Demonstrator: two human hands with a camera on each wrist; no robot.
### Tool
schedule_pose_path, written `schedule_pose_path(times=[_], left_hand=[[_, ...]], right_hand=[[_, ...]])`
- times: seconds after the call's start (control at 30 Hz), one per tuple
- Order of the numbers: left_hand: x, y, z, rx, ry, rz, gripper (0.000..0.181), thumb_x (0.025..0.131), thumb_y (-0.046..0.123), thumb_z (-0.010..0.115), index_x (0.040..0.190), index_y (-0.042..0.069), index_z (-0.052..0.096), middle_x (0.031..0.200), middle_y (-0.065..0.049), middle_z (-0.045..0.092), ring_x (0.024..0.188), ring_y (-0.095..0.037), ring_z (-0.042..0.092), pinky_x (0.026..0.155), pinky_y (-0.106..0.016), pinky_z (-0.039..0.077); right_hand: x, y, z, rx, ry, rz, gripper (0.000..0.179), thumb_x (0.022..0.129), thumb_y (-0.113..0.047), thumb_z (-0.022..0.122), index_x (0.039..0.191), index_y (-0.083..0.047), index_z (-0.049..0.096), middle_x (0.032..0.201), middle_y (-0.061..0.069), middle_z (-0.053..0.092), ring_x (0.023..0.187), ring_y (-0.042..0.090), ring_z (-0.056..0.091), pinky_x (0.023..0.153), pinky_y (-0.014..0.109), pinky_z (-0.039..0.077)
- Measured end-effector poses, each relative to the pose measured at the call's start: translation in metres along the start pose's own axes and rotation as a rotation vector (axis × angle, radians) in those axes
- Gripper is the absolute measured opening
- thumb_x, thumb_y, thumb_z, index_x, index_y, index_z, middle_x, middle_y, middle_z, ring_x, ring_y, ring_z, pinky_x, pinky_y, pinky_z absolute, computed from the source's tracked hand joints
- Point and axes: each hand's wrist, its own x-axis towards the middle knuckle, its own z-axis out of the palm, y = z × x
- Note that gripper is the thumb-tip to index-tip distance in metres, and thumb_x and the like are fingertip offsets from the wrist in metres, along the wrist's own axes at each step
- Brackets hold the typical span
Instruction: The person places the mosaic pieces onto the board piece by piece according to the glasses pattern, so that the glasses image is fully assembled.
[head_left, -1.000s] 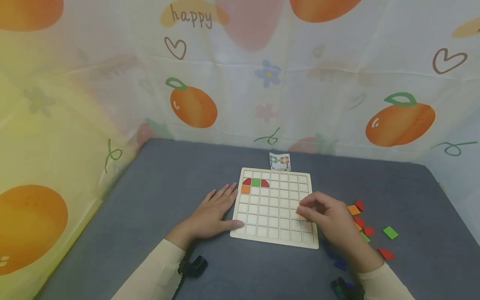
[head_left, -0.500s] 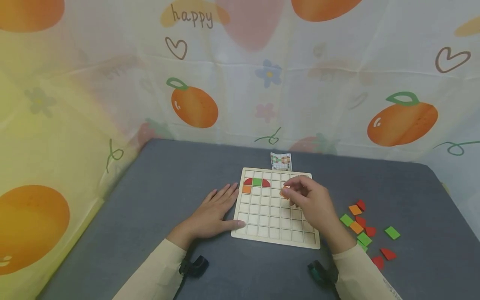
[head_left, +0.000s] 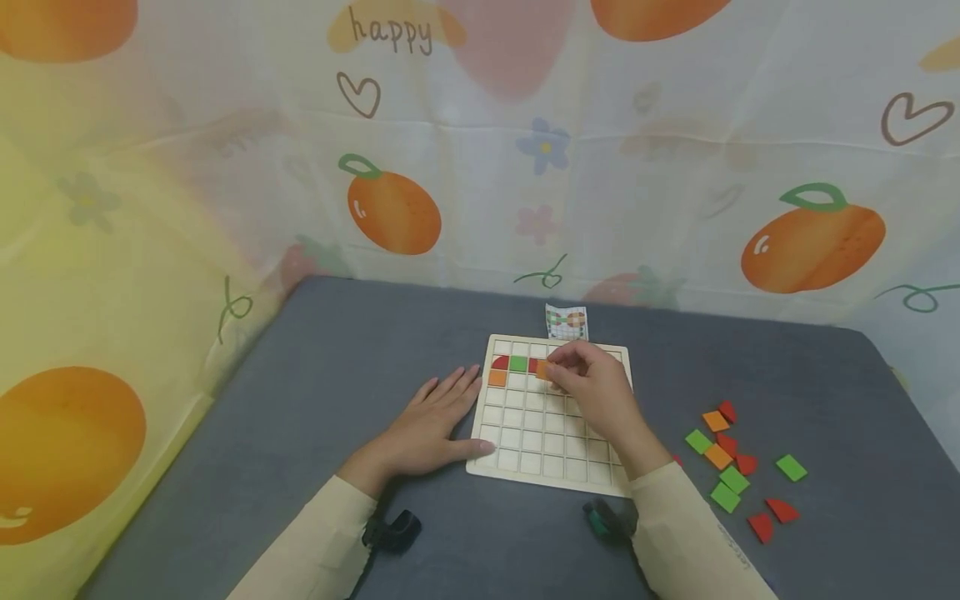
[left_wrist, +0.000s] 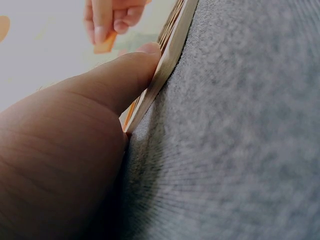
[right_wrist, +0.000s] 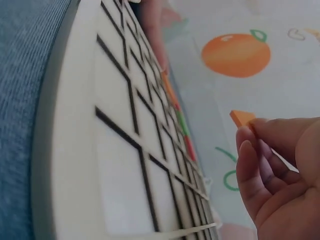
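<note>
A pale wooden grid board (head_left: 517,437) lies on the dark grey table. In its upper left cells sit a red quarter-round tile (head_left: 500,363), a green square tile (head_left: 518,363) and an orange square tile (head_left: 497,378). A second red tile (head_left: 532,365) beside the green one is partly covered. My left hand (head_left: 427,429) lies flat along the board's left side, thumb (left_wrist: 135,70) over its edge. Between thumb and fingertips, my right hand (head_left: 600,396) pinches another orange square tile (right_wrist: 242,118), held above the board's upper rows; the right wrist view shows it raised off the grid.
Right of the board, loose tiles lie scattered: several green squares (head_left: 791,467), orange squares (head_left: 716,421) and red quarter-rounds (head_left: 761,527). A small printed pattern card (head_left: 567,322) stands behind the board's far edge. A fruit-patterned cloth (head_left: 465,192) hangs behind the table.
My right hand has moved left and away from me across the board with the orange tile, uncovering more loose tiles at the right. The left hand has stayed in place.
</note>
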Motion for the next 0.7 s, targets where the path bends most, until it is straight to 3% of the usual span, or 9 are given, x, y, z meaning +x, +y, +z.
schedule_pose_path(times=[0.27, 0.7], left_hand=[[0.000, 0.000, -0.001, -0.004, -0.002, 0.003, 0.106, 0.101, 0.075, 0.057, 0.175, 0.011, 0.017, 0.181, 0.000, 0.006, 0.165, -0.020, -0.002, 0.130, -0.054, -0.001], [0.000, 0.000, 0.000, -0.001, 0.000, 0.001, 0.106, 0.102, 0.074, 0.058, 0.174, 0.010, 0.016, 0.181, 0.000, 0.006, 0.165, -0.021, -0.002, 0.130, -0.054, -0.001]], right_hand=[[0.008, 0.018, 0.012, -0.120, -0.019, 0.045, 0.011, 0.108, -0.013, 0.071, 0.115, -0.012, 0.080, 0.105, 0.000, 0.075, 0.097, 0.023, 0.065, 0.089, 0.045, 0.051], [0.002, 0.028, 0.016, -0.108, -0.070, 0.014, 0.022, 0.108, -0.010, 0.069, 0.127, -0.013, 0.079, 0.127, 0.005, 0.070, 0.109, 0.026, 0.064, 0.095, 0.050, 0.053]])
